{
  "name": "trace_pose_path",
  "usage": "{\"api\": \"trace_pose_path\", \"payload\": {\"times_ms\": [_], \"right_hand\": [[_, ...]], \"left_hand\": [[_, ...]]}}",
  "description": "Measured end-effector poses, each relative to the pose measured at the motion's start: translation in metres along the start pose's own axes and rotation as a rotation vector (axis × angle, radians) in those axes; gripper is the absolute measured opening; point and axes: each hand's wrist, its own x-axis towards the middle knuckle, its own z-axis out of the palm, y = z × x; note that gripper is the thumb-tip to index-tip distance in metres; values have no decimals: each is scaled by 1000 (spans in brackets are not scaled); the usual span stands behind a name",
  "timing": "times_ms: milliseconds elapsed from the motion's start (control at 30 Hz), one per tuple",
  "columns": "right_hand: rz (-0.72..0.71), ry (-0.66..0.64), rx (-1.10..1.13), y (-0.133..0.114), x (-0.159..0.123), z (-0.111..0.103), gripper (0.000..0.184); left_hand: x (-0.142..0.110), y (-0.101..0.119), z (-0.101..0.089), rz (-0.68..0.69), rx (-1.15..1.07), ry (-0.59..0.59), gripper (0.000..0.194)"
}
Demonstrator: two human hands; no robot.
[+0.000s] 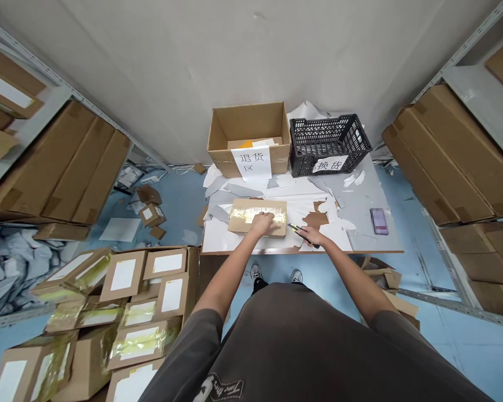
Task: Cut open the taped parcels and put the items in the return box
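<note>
A taped cardboard box [237, 223] lies near the front edge of the table, with shiny clear tape and a white label across its top. My left hand [263, 223] rests on top of this box, its fingers lying over the tape. Just right of the box, my right hand [312, 237] is closed around a utility knife [298, 230]. The knife points left toward the box's right end, and its tip looks apart from the cardboard. Whether the blade is extended is too small to tell.
Behind the taped box stand an open cardboard carton [222, 159] with a paper sign and a black plastic crate [295, 164]. A phone [379, 221] lies on the right of the table [369, 195]. Torn paper covers its middle. Labelled parcels [123, 276] fill a large container at left.
</note>
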Motion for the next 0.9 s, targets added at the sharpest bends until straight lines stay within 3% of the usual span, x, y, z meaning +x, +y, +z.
{"api": "trace_pose_path", "payload": {"times_ms": [67, 200, 300, 400, 533, 667, 900], "right_hand": [[-9, 80, -22, -2, -3, -3, 59], [-39, 183, -47, -12, 5, -4, 55], [-86, 268, -195, -18, 16, -2, 49], [-92, 313, -353, -15, 23, -3, 35], [-131, 332, -455, -2, 23, -4, 34], [-205, 356, -548, 5, 23, -5, 37], [-247, 388, -742, 1, 30, -10, 37]], "left_hand": [[10, -9, -3, -34, -19, 46, 53], [36, -18, -4, -92, -22, -21, 112], [50, -22, -4, -106, -21, -69, 128], [51, -32, -3, -32, -20, -20, 107], [40, -45, 7, 68, 19, 89, 76], [32, -45, 26, 82, 51, 170, 70], [33, -41, 45, 78, 13, 184, 67]]}}
